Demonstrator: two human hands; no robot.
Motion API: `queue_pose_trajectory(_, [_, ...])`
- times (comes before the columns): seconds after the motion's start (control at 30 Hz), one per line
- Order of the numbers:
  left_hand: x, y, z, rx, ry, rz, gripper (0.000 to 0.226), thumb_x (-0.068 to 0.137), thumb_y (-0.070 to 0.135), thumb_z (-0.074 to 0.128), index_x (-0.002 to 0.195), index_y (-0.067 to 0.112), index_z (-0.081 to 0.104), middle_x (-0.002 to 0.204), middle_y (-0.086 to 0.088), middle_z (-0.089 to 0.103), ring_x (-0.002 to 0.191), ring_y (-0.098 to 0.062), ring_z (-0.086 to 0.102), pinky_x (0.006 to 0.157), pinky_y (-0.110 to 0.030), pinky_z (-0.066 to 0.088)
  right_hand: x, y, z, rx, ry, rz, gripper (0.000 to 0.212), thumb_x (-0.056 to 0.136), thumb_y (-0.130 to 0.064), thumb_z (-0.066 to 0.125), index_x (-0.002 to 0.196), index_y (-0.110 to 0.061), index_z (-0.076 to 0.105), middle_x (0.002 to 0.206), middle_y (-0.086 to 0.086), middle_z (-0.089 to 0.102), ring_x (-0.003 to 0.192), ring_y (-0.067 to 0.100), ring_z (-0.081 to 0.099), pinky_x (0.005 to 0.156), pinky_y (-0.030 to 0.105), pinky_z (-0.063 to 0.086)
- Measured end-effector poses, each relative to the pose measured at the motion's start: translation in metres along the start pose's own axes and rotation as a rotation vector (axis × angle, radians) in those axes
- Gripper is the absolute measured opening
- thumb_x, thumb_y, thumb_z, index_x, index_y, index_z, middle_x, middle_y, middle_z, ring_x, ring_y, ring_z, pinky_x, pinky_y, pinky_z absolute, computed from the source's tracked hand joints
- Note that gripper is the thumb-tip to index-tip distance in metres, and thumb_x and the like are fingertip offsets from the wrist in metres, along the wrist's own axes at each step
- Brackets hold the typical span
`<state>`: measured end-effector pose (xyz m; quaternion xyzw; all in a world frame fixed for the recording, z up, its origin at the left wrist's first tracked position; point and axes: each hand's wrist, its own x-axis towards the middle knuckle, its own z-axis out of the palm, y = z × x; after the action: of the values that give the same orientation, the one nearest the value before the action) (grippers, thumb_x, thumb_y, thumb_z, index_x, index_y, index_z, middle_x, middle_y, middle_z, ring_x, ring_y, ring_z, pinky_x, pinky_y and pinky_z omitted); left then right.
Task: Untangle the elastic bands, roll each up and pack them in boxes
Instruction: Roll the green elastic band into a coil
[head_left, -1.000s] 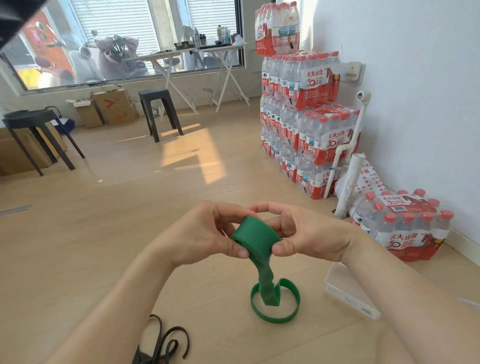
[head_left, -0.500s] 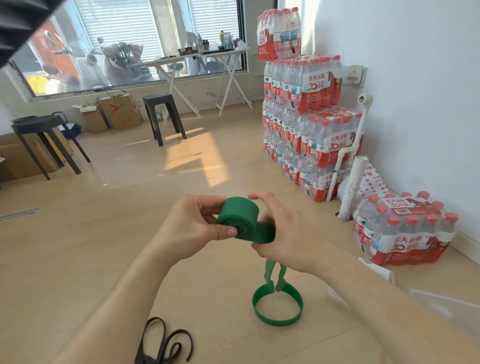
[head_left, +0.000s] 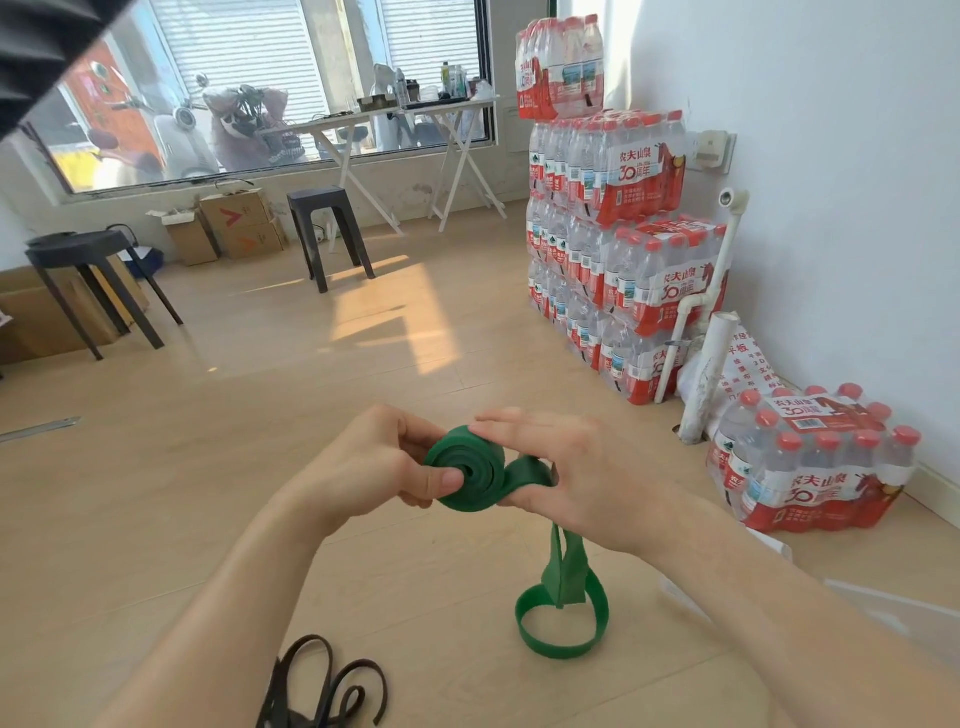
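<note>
A green elastic band (head_left: 470, 475) is partly wound into a flat coil held in the air above the wooden floor. My left hand (head_left: 379, 462) pinches the coil, thumb on its spiral face. My right hand (head_left: 576, 478) grips the band just right of the coil, fingers laid over the top. The band's loose tail hangs under my right hand and ends in a loop (head_left: 563, 621) lying on the floor. A black elastic band (head_left: 322, 686) lies tangled on the floor at the bottom, left of the green loop.
A white box (head_left: 769, 545) lies on the floor behind my right forearm, mostly hidden. A pack of water bottles (head_left: 810, 467) sits at the right wall, with a tall stack of packs (head_left: 613, 234) beyond. Black stools (head_left: 332, 234) and cardboard boxes (head_left: 234, 223) stand far back.
The coil has turned so its spiral face shows and it has grown larger. The hanging tail has shortened and its loop on the floor has shifted slightly.
</note>
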<state>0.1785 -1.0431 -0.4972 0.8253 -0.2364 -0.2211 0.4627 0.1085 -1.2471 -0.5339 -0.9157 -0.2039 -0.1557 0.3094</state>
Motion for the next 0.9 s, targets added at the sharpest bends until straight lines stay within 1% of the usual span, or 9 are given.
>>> queue_pose_trajectory(0.13, [0.001, -0.004, 0.007, 0.03, -0.012, 0.041, 0.037, 0.072, 0.038, 0.079, 0.105, 0.023, 0.071, 0.094, 0.001, 0.074, 0.082, -0.01, 0.066, 0.073, -0.023, 0.051, -0.001, -0.002, -0.007, 0.144, -0.025, 0.125, 0.057, 0.08, -0.02, 0.076, 0.128, -0.043, 0.055, 0.109, -0.022, 0.069, 0.082, -0.001, 0.066, 0.073, 0.007, 0.043])
queue_pose_trajectory(0.2, [0.002, -0.007, 0.014, 0.132, 0.09, 0.154, 0.064, 0.067, 0.045, 0.079, 0.126, 0.036, 0.054, 0.115, 0.014, 0.065, 0.103, 0.001, 0.059, 0.085, -0.023, 0.05, -0.002, 0.0, -0.015, 0.285, 0.002, 0.222, 0.054, 0.08, -0.017, 0.076, 0.12, -0.049, 0.057, 0.103, -0.028, 0.069, 0.084, 0.005, 0.069, 0.075, 0.01, 0.048])
queue_pose_trajectory(0.3, [0.001, -0.006, 0.029, 0.417, 0.238, 0.399, 0.089, 0.06, 0.037, 0.086, 0.131, 0.05, 0.034, 0.136, 0.024, 0.039, 0.123, 0.002, 0.038, 0.097, -0.023, 0.039, -0.003, 0.007, -0.02, 0.49, -0.009, 0.327, 0.047, 0.08, -0.011, 0.076, 0.121, -0.032, 0.064, 0.111, -0.018, 0.07, 0.094, 0.006, 0.07, 0.087, 0.025, 0.054])
queue_pose_trajectory(0.4, [0.004, -0.003, 0.041, 0.767, 0.34, 0.641, 0.075, 0.063, 0.028, 0.086, 0.125, 0.043, 0.046, 0.134, 0.013, 0.045, 0.118, -0.01, 0.039, 0.092, -0.025, 0.037, -0.004, 0.012, -0.023, 0.651, -0.064, 0.352, 0.04, 0.081, -0.002, 0.073, 0.117, -0.019, 0.066, 0.105, -0.005, 0.074, 0.092, 0.015, 0.072, 0.083, 0.026, 0.056])
queue_pose_trajectory(0.5, [0.007, -0.001, 0.039, 0.844, 0.407, 0.763, 0.053, 0.069, 0.026, 0.082, 0.118, 0.031, 0.063, 0.12, 0.005, 0.062, 0.104, -0.02, 0.055, 0.082, -0.03, 0.049, -0.004, 0.014, -0.025, 0.723, -0.136, 0.387, 0.033, 0.086, -0.003, 0.068, 0.116, -0.017, 0.065, 0.102, 0.003, 0.075, 0.089, 0.023, 0.072, 0.084, 0.026, 0.054])
queue_pose_trajectory(0.57, [0.006, 0.001, 0.037, 0.821, 0.378, 0.747, 0.051, 0.068, 0.029, 0.083, 0.116, 0.03, 0.065, 0.114, 0.006, 0.066, 0.097, -0.018, 0.061, 0.079, -0.032, 0.054, -0.004, 0.017, -0.024, 0.703, -0.206, 0.405, 0.031, 0.09, -0.007, 0.064, 0.12, -0.014, 0.063, 0.105, 0.006, 0.074, 0.093, 0.025, 0.071, 0.088, 0.027, 0.053])
queue_pose_trajectory(0.67, [-0.001, 0.008, 0.039, 0.687, 0.288, 0.666, 0.05, 0.064, 0.031, 0.081, 0.112, 0.037, 0.064, 0.105, 0.016, 0.068, 0.09, -0.001, 0.061, 0.075, -0.026, 0.052, -0.003, 0.018, -0.02, 0.715, -0.304, 0.435, 0.032, 0.093, -0.007, 0.058, 0.126, -0.008, 0.059, 0.11, 0.011, 0.071, 0.098, 0.022, 0.068, 0.089, 0.025, 0.052])
queue_pose_trajectory(0.77, [-0.005, 0.012, 0.038, 0.491, 0.244, 0.436, 0.051, 0.063, 0.024, 0.086, 0.103, 0.048, 0.066, 0.097, 0.023, 0.069, 0.088, 0.007, 0.061, 0.078, -0.023, 0.051, -0.003, 0.018, -0.017, 0.695, -0.323, 0.438, 0.031, 0.094, -0.016, 0.06, 0.125, -0.01, 0.061, 0.109, 0.013, 0.072, 0.101, 0.024, 0.068, 0.091, 0.031, 0.053])
queue_pose_trajectory(0.9, [-0.006, 0.011, 0.035, 0.403, 0.176, 0.258, 0.044, 0.061, 0.029, 0.086, 0.089, 0.055, 0.065, 0.082, 0.021, 0.071, 0.078, 0.001, 0.065, 0.078, -0.031, 0.055, -0.003, 0.019, -0.019, 0.6, -0.248, 0.48, 0.038, 0.079, -0.038, 0.068, 0.109, -0.015, 0.064, 0.086, 0.009, 0.075, 0.078, 0.023, 0.069, 0.08, 0.036, 0.054])
